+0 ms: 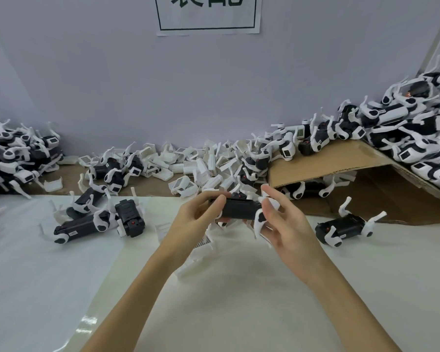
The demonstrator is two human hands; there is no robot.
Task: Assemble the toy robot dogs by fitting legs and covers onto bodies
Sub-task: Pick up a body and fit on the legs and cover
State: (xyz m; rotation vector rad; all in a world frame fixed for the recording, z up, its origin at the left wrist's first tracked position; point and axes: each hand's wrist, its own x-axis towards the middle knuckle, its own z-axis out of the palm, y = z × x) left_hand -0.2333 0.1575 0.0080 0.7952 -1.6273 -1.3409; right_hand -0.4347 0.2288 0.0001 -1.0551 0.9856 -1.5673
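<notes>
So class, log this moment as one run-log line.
left hand: holds black dog body | right hand: on its white leg | cover: not yet fitted

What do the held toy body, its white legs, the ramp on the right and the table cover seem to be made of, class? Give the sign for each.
Body: black plastic, likely moulded; smooth with a dull sheen.
Legs: white plastic, thin curved shapes, smooth.
Ramp: brown corrugated cardboard; fluted edge shows.
Cover: white sheet, perhaps plastic or coated paper; it shows glossy reflections.
</notes>
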